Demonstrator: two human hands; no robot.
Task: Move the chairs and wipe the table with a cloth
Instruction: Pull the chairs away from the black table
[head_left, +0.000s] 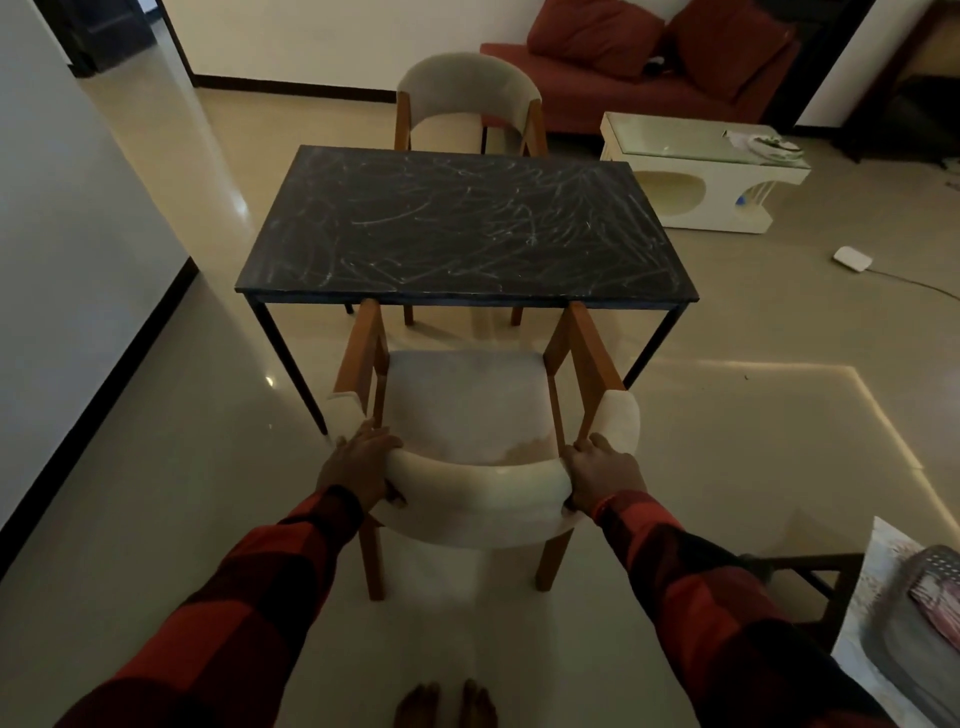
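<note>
A black table (462, 228) with pale scribble marks on its top stands in the middle of the room. The near chair (467, 400), wooden with a cream padded seat and curved back, stands at the table's front edge, its arms reaching just under the tabletop. My left hand (358, 465) grips the left end of its padded backrest. My right hand (600, 475) grips the right end. A second matching chair (467, 88) stands at the table's far side. No cloth is visible.
A red sofa (649, 78) with cushions lines the back wall. A white coffee table (701, 171) stands at the right rear. A white device (852, 258) with a cable lies on the floor. Another table's corner (893, 623) with a tray is at lower right. A wall runs along the left.
</note>
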